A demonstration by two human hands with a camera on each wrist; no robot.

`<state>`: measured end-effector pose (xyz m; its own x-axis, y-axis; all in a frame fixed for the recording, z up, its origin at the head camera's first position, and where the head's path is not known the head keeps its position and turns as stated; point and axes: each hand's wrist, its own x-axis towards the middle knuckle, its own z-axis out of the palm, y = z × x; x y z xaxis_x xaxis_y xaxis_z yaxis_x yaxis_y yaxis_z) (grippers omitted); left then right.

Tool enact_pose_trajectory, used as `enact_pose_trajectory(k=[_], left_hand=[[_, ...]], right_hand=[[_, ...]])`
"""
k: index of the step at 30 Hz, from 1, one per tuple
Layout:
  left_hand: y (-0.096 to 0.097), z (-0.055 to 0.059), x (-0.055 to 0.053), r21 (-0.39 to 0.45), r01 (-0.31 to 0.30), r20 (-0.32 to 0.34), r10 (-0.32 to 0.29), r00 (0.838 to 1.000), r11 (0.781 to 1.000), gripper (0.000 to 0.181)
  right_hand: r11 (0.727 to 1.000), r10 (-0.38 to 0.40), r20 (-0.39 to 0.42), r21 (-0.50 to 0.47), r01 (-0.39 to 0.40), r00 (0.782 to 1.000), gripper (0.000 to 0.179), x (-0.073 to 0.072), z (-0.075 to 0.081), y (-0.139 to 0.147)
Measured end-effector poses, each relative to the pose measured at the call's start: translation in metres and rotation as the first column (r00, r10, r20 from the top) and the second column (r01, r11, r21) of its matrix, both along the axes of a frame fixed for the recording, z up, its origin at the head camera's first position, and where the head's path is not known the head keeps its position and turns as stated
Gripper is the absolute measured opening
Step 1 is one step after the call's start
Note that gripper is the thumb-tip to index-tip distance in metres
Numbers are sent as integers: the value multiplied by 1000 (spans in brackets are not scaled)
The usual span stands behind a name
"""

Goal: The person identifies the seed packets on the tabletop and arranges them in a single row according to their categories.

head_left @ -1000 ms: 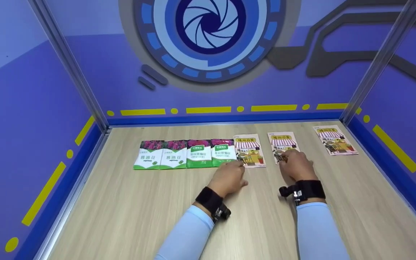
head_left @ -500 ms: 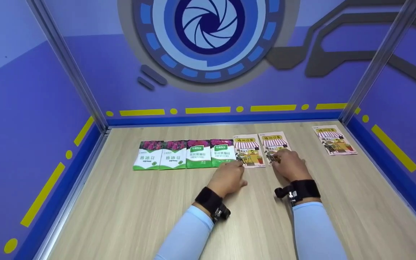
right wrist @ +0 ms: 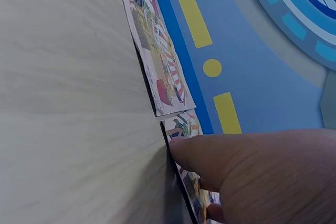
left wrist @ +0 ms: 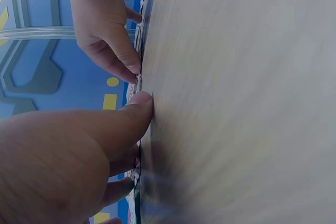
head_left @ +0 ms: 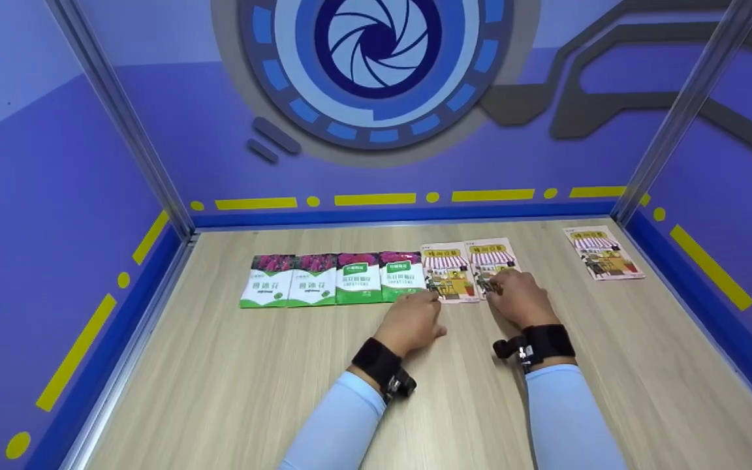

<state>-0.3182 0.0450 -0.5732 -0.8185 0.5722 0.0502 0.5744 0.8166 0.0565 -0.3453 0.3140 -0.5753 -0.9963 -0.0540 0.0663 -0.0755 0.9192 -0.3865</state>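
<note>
A row of flat packets lies on the wooden table. My left hand point(head_left: 412, 323) rests its fingertips near the lower edges of a green flower seed packet point(head_left: 404, 277) and a pink packet with a striped awning point(head_left: 448, 264). With fingers and thumb, my right hand point(head_left: 523, 300) presses on a second pink awning packet point(head_left: 490, 251), covering its lower right part. In the right wrist view, the right thumb point(right wrist: 191, 150) lies at that packet's near edge, and only a thin gap parts it from the neighbouring pink packet point(right wrist: 163, 66). Both hands appear in the left wrist view, thumbs close to the tabletop.
Farther right lies a third pink awning packet point(head_left: 603, 253), slightly turned. Leftward the row continues with another green seed packet point(head_left: 358, 281) and two white-and-green ones point(head_left: 314, 281). Blue-purple panels point(head_left: 376, 176) wall in the table's back and sides.
My right hand has slid the second pink packet leftward, narrowing the gap until it lies right beside the first. My left hand has stayed in place.
</note>
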Motion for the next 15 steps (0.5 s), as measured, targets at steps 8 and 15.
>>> enact_pose_trajectory(k=[8,15], left_hand=[[1,-1,-1,-15,-5,4,5,1000,1000,53],[0,-1,-1,-11,-5,-4,5,1000,1000,52]], right_hand=[[1000,-9,13,5,9,1000,35,2,0,-1],[1000,-26,7,-1,26,1000,37,1,3,0]])
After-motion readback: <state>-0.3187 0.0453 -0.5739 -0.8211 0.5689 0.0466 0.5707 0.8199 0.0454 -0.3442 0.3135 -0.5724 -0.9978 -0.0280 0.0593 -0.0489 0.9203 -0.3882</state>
